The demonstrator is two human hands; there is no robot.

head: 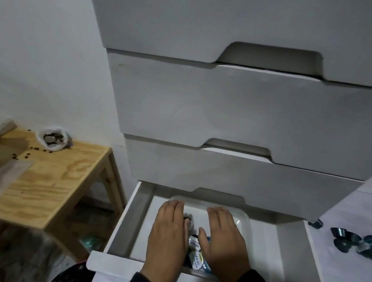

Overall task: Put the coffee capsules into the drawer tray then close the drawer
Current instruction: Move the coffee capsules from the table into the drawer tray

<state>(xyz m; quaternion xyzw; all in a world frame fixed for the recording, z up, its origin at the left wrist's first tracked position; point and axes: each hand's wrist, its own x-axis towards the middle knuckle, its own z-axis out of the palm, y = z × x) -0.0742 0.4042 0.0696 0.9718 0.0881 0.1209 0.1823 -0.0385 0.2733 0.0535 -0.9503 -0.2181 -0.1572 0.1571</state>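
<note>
Head view, both hands flat over capsules (195,253) in tray (244,218)

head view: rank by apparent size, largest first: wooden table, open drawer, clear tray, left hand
1. wooden table and open drawer: too close to call, both cropped or covered.
2. clear tray, mostly hidden by hands.
3. left hand, inflated by nearness.

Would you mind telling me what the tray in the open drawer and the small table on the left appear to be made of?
The tray looks like translucent plastic, glossy: its rounded rim catches light and the white drawer shows through. The small table looks like unpainted light wood, probably pine or plywood, matte, with visible grain swirls on its top.
</note>
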